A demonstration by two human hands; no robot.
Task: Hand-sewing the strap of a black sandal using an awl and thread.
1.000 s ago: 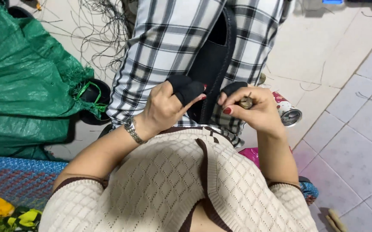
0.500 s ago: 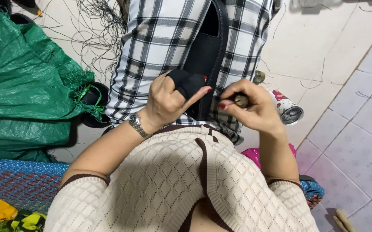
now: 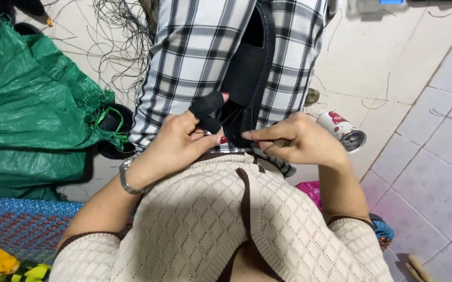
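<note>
A black shoe upper (image 3: 249, 68) lies lengthwise on my lap, over black-and-white checked trousers (image 3: 194, 57). My left hand (image 3: 184, 141) grips its near edge; the forefinger wears a black cloth guard (image 3: 207, 107), and a metal watch sits on the wrist. My right hand (image 3: 301, 141) pinches a small brown-handled tool (image 3: 280, 142) against the shoe's near edge. Thin dark thread runs between the two hands. The tool's tip is hidden by the shoe.
A green woven sack (image 3: 32, 120) lies at the left with a black shoe (image 3: 113, 130) beside it. Loose black threads (image 3: 119, 36) spread over the pale tiled floor. A small red-and-white can (image 3: 343, 130) lies at the right. A blue woven mat (image 3: 17, 230) is at lower left.
Both hands have come lower and closer to my body along the shoe's edge. The right hand has shifted its grip on the tool, now pointing left towards the left hand.
</note>
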